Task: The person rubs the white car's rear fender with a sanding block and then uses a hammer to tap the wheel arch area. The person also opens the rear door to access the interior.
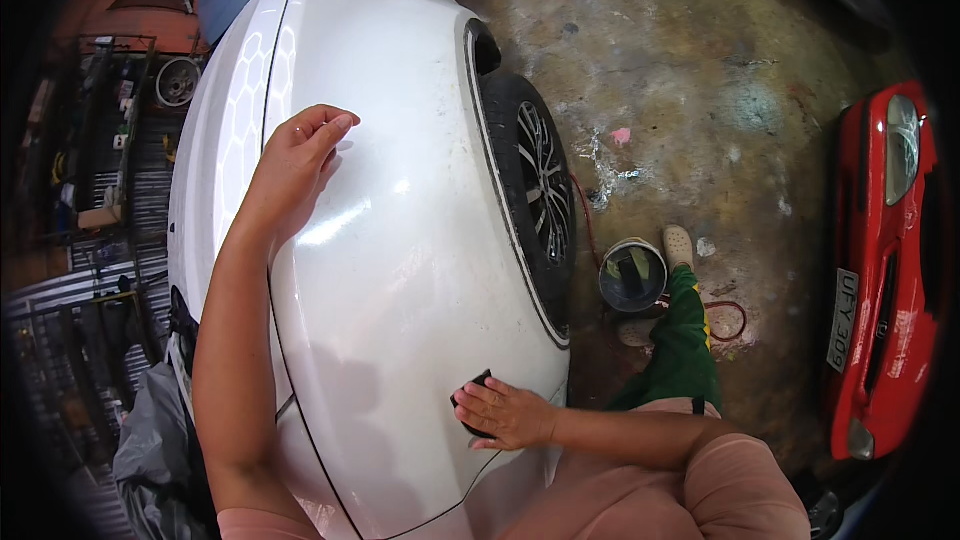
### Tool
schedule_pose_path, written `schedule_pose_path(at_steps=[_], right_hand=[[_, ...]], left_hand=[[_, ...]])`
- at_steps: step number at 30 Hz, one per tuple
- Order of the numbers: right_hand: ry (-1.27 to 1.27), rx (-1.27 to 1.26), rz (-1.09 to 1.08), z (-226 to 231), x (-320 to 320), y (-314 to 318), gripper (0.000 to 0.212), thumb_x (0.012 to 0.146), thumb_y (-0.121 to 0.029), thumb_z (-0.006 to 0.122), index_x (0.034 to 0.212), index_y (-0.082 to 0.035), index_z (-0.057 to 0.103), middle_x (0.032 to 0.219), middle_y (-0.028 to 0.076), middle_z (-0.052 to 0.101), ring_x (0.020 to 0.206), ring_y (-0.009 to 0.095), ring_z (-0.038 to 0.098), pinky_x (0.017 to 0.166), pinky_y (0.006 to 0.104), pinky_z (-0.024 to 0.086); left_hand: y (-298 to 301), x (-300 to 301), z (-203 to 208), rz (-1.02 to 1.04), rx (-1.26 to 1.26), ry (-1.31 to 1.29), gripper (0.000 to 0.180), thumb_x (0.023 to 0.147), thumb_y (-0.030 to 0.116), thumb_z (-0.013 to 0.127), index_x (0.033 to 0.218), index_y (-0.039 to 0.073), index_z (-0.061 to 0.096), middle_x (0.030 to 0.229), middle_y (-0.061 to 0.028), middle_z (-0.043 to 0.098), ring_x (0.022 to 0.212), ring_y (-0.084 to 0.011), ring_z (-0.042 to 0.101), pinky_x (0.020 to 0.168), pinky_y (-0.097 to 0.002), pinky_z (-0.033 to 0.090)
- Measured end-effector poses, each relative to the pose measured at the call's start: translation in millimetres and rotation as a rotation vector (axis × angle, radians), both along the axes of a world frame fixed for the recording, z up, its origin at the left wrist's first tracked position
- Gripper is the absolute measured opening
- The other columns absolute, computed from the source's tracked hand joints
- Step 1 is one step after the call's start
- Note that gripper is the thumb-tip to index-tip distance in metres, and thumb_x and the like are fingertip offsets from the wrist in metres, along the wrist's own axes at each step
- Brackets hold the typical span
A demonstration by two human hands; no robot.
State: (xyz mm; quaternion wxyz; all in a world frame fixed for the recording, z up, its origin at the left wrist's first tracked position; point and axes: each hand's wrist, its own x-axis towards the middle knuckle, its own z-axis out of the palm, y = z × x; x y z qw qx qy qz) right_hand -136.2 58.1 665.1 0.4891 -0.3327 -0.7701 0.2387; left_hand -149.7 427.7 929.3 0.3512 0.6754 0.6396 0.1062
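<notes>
Shelves (105, 140) stand against the wall at the far left, with a wheel rim (178, 82) near their upper end and a grey sheet (165, 450) bunched lower down.

Next comes the left hand (305, 150), over the white car (380, 230), its forearm reaching up along a seam in the bodywork. Its fingers are bent and the thumb lies close to the index finger; whether anything is pinched there, or whether the hand touches the paint, cannot be told. A small shadow falls just right of the fingers.

Well apart from it, nearer the person, a black pad (482, 379) lies against the car's painted side, below the wheel arch in view. The right hand (512, 415) holds it there, palm down, the fingers laid across the top. The pad is directly under the fingers, its dark edges showing beyond the fingertips, at the upper and left sides.

Further right is the car's spoked wheel (540, 180), then a thin red hose (583, 200) on the floor (720, 70). A bucket (612, 290) with a dark thing inside stands near the wheel, just beside the person's pale shoe (678, 245). A red car (905, 290) fills the far right.
</notes>
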Motion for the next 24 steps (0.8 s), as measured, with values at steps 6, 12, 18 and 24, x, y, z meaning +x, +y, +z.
schedule_pose_path(at_steps=[6,12,18,24], right_hand=[[0.052,-0.092,-0.225,68,64,194,0.071,0.1,-0.04,0.059,0.154,0.004,0.041,0.162,0.022,0.039,0.153,0.035,0.034,0.127,0.0488,0.024],[0.028,-0.089,-0.085,66,19,82,0.078,0.102,-0.045,0.056,0.155,0.008,0.036,0.163,0.028,0.035,0.152,0.046,0.033,0.123,0.0563,0.029],[0.065,-0.073,0.039,61,27,76,0.075,0.101,-0.041,0.059,0.153,0.008,0.038,0.161,0.028,0.038,0.15,0.043,0.037,0.123,0.0551,0.029],[0.102,-0.129,-0.332,112,45,248,0.073,0.102,-0.039,0.057,0.152,0.01,0.038,0.161,0.03,0.035,0.153,0.044,0.03,0.126,0.0528,0.023]], left_hand=[[7,-6,1,-0.057,-0.098,0.039,0.028,0.103,0.027,0.062,0.114,0.002,0.07,0.101,-0.0018,0.06,0.086,-0.008,0.047,0.079,-0.0227,0.043],[3,-1,1,-0.071,-0.014,0.048,0.03,0.105,0.031,0.063,0.116,0.004,0.069,0.103,-0.0017,0.061,0.094,-0.0086,0.048,0.092,-0.0255,0.042],[0,3,6,0.001,-0.045,0.017,0.028,0.105,0.029,0.064,0.114,0.004,0.069,0.095,0.0011,0.06,0.086,-0.0058,0.046,0.082,-0.0224,0.042],[7,-10,1,-0.014,-0.038,-0.096,0.022,0.103,0.022,0.065,0.109,0.002,0.07,0.084,0.0026,0.056,0.073,-0.0046,0.043,0.064,-0.0228,0.037]])
